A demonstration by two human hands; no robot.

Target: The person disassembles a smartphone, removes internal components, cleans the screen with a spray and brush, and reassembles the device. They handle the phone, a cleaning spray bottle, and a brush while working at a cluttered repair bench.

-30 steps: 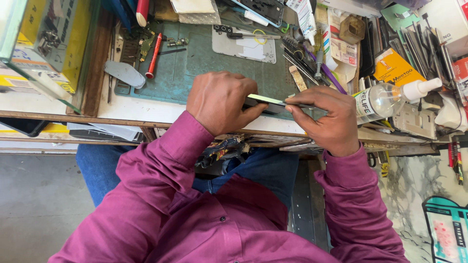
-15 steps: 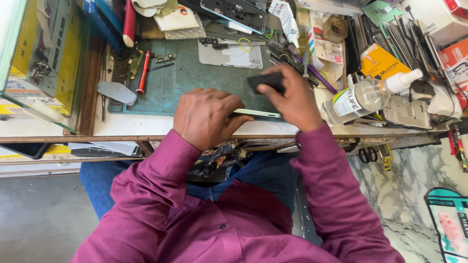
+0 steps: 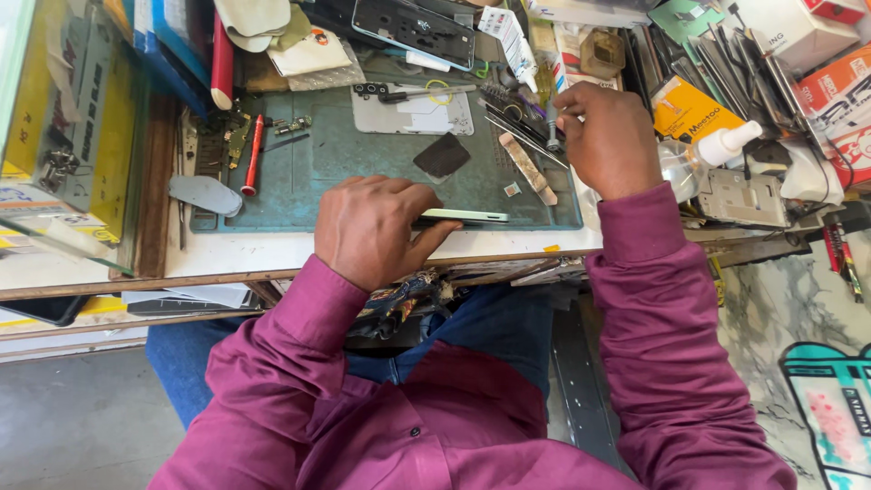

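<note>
My left hand grips a slim pale-green phone, held on its edge at the front of the green work mat. My right hand is at the mat's far right corner. Its fingertips are pinched on a thin metal tool among a cluster of tweezers and picks. A dark square piece lies loose on the mat between the hands. Both arms wear maroon sleeves.
A red-handled screwdriver and a grey flat piece lie at the mat's left. A white back cover and an open phone frame lie behind. A clear dropper bottle, boxes and tools crowd the right side.
My right hand let go of the dark square piece, which now lies on the mat, and moved right to the tool cluster. My left hand still holds the phone.
</note>
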